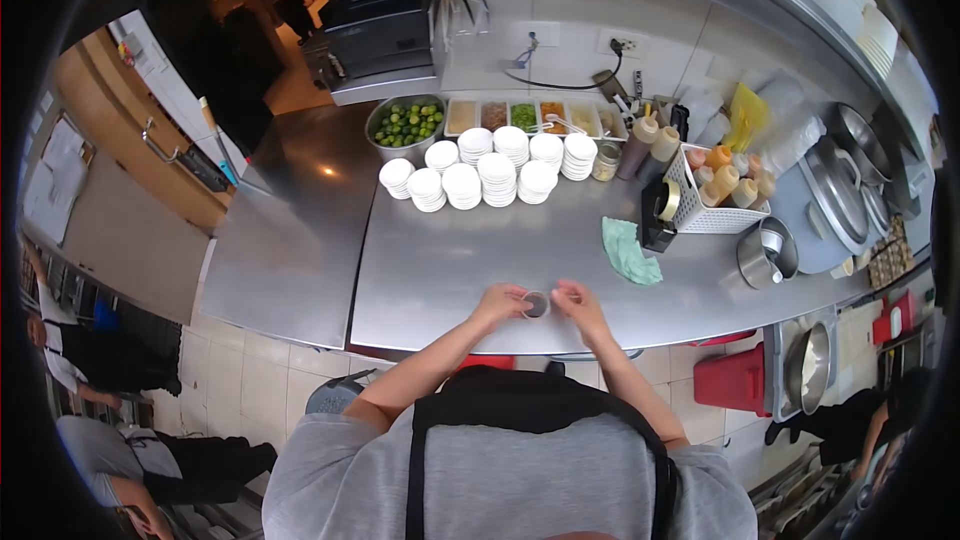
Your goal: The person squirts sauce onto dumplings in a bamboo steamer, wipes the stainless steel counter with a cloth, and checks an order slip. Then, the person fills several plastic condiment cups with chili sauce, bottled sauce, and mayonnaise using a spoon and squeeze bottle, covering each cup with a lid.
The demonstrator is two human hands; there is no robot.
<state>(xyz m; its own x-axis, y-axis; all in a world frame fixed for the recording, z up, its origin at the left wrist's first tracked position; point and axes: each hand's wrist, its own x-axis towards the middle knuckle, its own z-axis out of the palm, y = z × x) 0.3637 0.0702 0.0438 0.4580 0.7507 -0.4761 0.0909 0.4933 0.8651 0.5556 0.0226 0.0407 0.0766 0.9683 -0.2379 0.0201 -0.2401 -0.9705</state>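
Observation:
Near the front edge of the steel counter (450, 270), my left hand (503, 304) pinches the rim of a small round cup (537, 305) with something dark inside or showing through it. My right hand (578, 308) is just right of the cup, its fingers curled and apart, with nothing visible in them. Beyond the hands stand several stacks of small white lids or dishes (461, 186). A crumpled green cloth (628, 251) lies to the right of the stacks.
Behind the stacks are a bowl of green limes (405, 125) and a tray of toppings (523, 118). Sauce bottles (638, 145), a white basket of bottles (720, 217) and a metal pot (767, 252) stand right. Other people are at both lower sides.

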